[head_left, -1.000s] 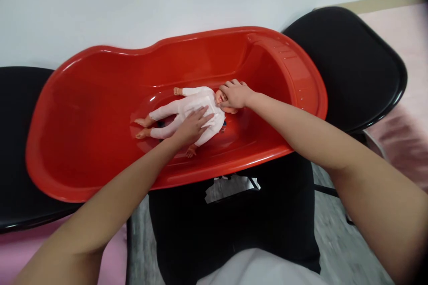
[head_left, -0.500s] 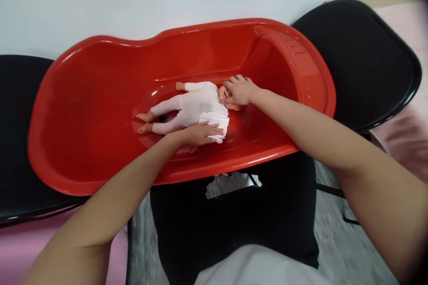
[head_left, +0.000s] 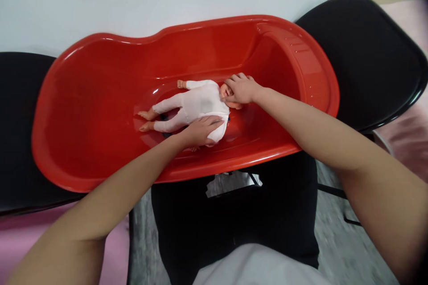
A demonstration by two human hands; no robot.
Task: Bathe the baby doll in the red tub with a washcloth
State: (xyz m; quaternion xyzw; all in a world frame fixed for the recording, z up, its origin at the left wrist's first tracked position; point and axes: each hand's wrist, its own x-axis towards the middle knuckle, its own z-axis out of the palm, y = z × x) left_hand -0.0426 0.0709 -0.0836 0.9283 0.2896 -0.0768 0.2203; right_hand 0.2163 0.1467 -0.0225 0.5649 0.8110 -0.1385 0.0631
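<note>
A baby doll [head_left: 195, 102] in a white one-piece suit lies on its back in the bottom of a red plastic baby bathtub [head_left: 100, 98], head to the right, bare feet to the left. My right hand [head_left: 242, 90] is closed around the doll's head, covering most of the face. My left hand [head_left: 200, 130] rests on the doll's near side and arm, fingers curled over the white cloth.
The tub spans two black chair seats, one on the left [head_left: 16, 133] and one on the right [head_left: 364, 53]. A white wall lies behind. My dark trousers [head_left: 234, 231] and white top are below, over grey and pink floor.
My left hand slid from the doll's chest down to its near side and arm. The right hand stayed on the head. The view shifted slightly.
</note>
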